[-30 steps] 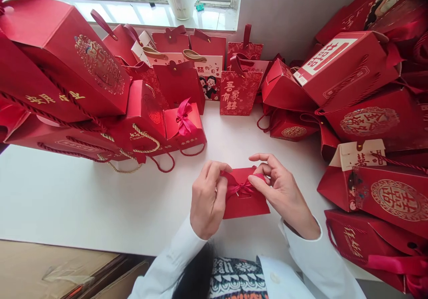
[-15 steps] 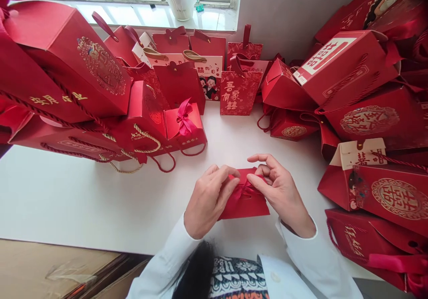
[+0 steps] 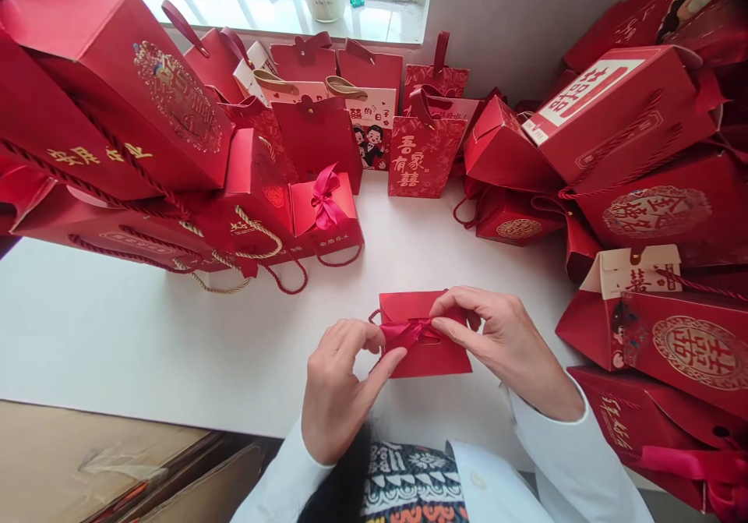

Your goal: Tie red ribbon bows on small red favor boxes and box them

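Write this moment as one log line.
left hand: open, at left end of ribbon | right hand: pinching ribbon | box: on table, beneath ribbon | bags: left, right, beyond

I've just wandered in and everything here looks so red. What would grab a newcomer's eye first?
Probably the small red box in the middle of the white table, with the left hand and right hand at its shiny ribbon. Next come the red gift boxes heaped along both sides, and the bright pink bow on a box left of centre.
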Action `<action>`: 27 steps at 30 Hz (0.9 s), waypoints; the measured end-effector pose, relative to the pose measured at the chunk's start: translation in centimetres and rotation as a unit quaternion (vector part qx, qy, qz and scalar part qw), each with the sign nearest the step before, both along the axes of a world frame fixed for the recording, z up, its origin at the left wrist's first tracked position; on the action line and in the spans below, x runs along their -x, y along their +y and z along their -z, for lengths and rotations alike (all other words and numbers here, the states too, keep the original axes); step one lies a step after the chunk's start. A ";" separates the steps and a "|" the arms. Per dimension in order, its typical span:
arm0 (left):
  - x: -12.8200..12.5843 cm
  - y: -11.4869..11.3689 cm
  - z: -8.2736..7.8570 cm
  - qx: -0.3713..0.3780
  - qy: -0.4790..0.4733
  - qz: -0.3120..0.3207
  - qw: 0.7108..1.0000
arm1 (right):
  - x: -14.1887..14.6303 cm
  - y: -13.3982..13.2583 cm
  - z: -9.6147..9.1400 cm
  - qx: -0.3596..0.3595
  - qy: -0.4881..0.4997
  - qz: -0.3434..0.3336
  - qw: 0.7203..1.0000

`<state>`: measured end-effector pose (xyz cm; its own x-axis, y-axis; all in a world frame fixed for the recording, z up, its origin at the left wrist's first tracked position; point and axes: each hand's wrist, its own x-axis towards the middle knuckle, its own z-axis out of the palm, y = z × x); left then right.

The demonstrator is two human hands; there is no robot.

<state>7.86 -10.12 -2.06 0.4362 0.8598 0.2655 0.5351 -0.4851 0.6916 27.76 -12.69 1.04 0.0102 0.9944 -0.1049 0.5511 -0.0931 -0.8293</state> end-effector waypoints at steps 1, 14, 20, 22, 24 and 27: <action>0.1 0.0 -0.1 0.025 0.012 0.007 1.000 | 0.1 0.0 0.0 0.005 0.001 -0.002 1.000; 0.5 0.0 -0.3 0.290 -0.063 0.029 0.955 | 1.4 0.5 0.8 0.123 0.030 0.119 0.985; 0.4 0.1 -0.1 0.308 -0.077 0.033 0.948 | 1.2 0.5 0.6 0.129 0.025 0.120 0.984; 0.4 0.1 -0.1 0.313 -0.078 0.038 0.946 | 1.0 0.4 0.7 0.130 0.039 0.115 0.984; 0.4 0.1 -0.1 0.322 -0.080 0.042 0.943 | 0.9 0.3 0.8 0.127 0.040 0.114 0.984; 0.5 0.1 -0.2 0.339 -0.081 0.049 0.936 | 1.1 0.2 0.9 0.117 0.019 0.119 0.986</action>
